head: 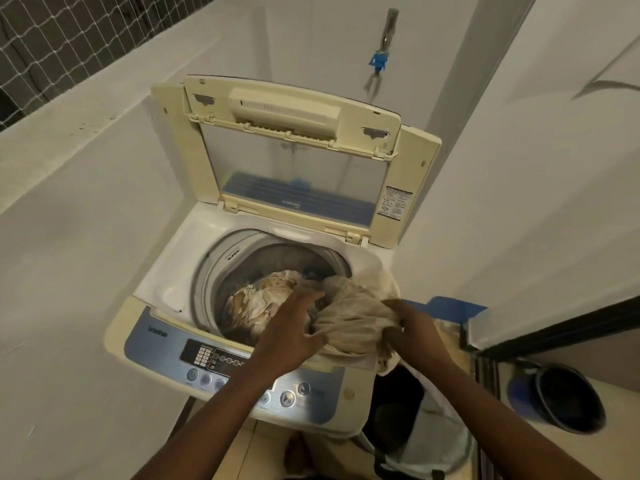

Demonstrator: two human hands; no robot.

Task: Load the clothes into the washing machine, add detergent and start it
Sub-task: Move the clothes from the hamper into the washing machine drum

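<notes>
As we lean over the cream-and-blue top-loading washing machine (156,296), its hinged lid (294,161) standing upright, we are partway through loading. Our left hand (291,330) lies spread, fingers straight, against a crumpled cream, brown-stained cloth (353,313) that sags half into the grey drum (221,271) and half over the machine's right rim. Our right hand (415,323) bunches that same cloth in curled fingers.

To do this well, we judge, the right hand should lift the trailing part clear of the rim while the left presses it down, so nothing hangs where the lid would catch it.

Counting: one machine, one lid, two hands, one cloth in hand, one further cream bundle (256,299) lying in the drum, one blue control panel (156,344) — and one wall tap (382,60).
</notes>
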